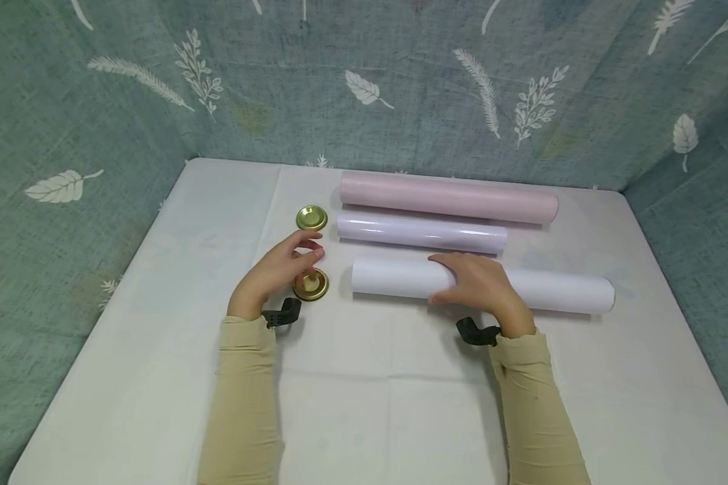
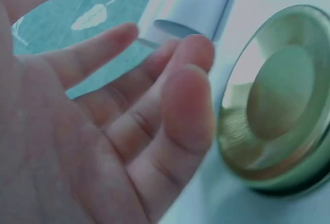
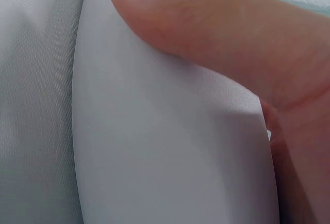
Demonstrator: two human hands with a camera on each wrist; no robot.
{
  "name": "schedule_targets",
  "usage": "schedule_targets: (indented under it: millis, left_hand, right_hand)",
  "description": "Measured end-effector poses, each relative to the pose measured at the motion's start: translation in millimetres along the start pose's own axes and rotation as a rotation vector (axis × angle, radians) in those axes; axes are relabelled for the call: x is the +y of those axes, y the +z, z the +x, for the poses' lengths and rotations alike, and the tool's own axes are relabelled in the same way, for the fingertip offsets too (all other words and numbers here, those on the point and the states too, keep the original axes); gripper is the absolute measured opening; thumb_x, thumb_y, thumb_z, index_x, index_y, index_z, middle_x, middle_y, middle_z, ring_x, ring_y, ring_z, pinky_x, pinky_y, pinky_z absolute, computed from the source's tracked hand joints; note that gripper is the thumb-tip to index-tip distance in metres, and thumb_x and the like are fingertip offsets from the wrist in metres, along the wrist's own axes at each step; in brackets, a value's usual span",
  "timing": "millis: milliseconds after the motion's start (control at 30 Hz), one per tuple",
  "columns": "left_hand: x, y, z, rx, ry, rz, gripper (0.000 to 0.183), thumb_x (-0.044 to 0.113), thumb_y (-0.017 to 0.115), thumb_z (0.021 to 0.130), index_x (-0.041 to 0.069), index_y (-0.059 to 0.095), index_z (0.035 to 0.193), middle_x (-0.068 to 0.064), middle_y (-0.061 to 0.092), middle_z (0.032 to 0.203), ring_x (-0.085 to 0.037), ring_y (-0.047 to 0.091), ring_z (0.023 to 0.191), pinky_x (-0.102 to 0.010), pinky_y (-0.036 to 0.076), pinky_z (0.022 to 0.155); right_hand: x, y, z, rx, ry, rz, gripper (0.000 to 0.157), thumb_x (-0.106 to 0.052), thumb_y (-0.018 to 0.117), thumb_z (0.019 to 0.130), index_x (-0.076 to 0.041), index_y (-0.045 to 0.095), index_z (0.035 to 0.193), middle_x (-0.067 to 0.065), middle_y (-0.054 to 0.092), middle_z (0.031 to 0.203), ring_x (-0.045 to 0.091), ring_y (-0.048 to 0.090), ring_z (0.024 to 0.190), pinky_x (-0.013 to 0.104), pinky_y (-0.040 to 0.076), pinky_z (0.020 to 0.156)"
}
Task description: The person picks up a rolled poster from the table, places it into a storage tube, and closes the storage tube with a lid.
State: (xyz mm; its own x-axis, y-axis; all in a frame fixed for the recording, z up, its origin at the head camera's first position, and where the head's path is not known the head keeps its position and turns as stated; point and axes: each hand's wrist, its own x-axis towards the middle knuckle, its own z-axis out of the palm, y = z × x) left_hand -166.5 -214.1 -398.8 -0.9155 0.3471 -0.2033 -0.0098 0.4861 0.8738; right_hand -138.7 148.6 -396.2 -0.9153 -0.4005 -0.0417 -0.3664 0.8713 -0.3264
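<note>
A white roll (image 1: 564,292) lies across the table at the front of a row of rolls. My right hand (image 1: 484,283) grips it near its middle, thumb on the near side and fingers over the far side. In the right wrist view the thumb (image 3: 191,17) presses along the smooth white surface. My left hand (image 1: 276,273) hovers by two round gold lids, its fingers loosely bent and nothing held. The nearer gold lid (image 1: 311,289) is partly below the hand; the farther gold lid (image 1: 311,217) lies just beyond the fingertips.
Behind the white roll lie a shorter, glossy lavender roll (image 1: 421,233) and a pink roll (image 1: 449,197), nearly parallel. A white cloth covers the table (image 1: 364,404). Green leaf-patterned fabric (image 1: 400,87) hangs around its back and sides.
</note>
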Motion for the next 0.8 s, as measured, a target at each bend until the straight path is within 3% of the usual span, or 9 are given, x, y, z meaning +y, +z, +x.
schedule_targets:
  millis: [233, 433, 600, 800]
  left_hand:
    - [0.1, -3.3, -2.9, -0.051, -0.106, 0.214, 0.068, 0.053, 0.061, 0.076, 0.019, 0.039, 0.13, -0.008, 0.037, 0.121, -0.025, 0.044, 0.101, -0.036, 0.04, 0.076]
    - [3.1, 5.7, -2.2, -0.071, -0.191, 0.394, 0.072, 0.045, 0.072, 0.07, 0.019, 0.039, 0.128, -0.014, 0.023, 0.125, -0.031, 0.033, 0.11, -0.047, 0.036, 0.085]
    - [10.8, 19.1, -0.6, -0.057, -0.17, 0.534, 0.07, 0.043, 0.076, 0.066, 0.018, 0.044, 0.123, -0.012, 0.025, 0.121, -0.031, 0.026, 0.109, -0.047, 0.037, 0.081]
    - [17.7, 27.6, 1.4, -0.005, -0.171, 0.575, 0.06, 0.037, 0.076, 0.069, 0.019, 0.046, 0.118, -0.009, 0.028, 0.116, -0.028, 0.028, 0.103, -0.042, 0.038, 0.076]
  right_hand:
    - [0.0, -0.1, 0.1, 0.013, 0.007, 0.001, 0.081, -0.064, 0.071, 0.055, -0.031, 0.05, 0.125, -0.007, 0.055, 0.12, 0.015, 0.052, 0.105, 0.038, 0.042, 0.078]
    - [0.5, 0.4, 0.6, 0.023, 0.003, 0.006, 0.08, -0.064, 0.071, 0.054, -0.032, 0.05, 0.124, -0.008, 0.055, 0.119, 0.014, 0.053, 0.104, 0.037, 0.042, 0.077]
    - [0.9, 0.8, 0.7, 0.022, -0.003, 0.0, 0.081, -0.065, 0.07, 0.054, -0.031, 0.05, 0.125, -0.007, 0.055, 0.119, 0.015, 0.052, 0.105, 0.038, 0.042, 0.078]
    - [0.1, -0.7, 0.8, 0.011, 0.006, 0.003, 0.081, -0.063, 0.072, 0.055, -0.031, 0.05, 0.125, -0.007, 0.055, 0.12, 0.016, 0.052, 0.104, 0.037, 0.043, 0.076]
